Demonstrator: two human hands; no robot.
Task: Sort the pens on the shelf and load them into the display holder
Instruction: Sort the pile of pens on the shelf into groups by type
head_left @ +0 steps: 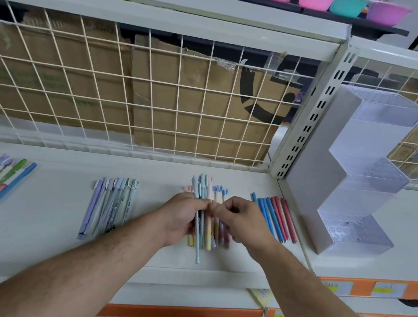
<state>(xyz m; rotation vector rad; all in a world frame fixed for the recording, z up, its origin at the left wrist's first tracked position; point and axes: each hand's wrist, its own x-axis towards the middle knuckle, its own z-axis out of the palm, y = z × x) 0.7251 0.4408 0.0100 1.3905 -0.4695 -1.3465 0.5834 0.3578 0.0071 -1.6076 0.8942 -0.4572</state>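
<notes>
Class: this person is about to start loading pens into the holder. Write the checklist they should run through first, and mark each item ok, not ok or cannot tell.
1. Left hand has a firm hold on the bundle of pens: ok.
2. Right hand fingers pinch at the bundle: ok. Which pen they pinch: cannot tell.
3. Bundle holds one kind only: not ok, since blue, cream and yellow barrels are mixed.
4. Display holder stands upright, with no pens showing in its tiers: ok.
5. Blue and red pens lie in a row beside the holder: ok.
</notes>
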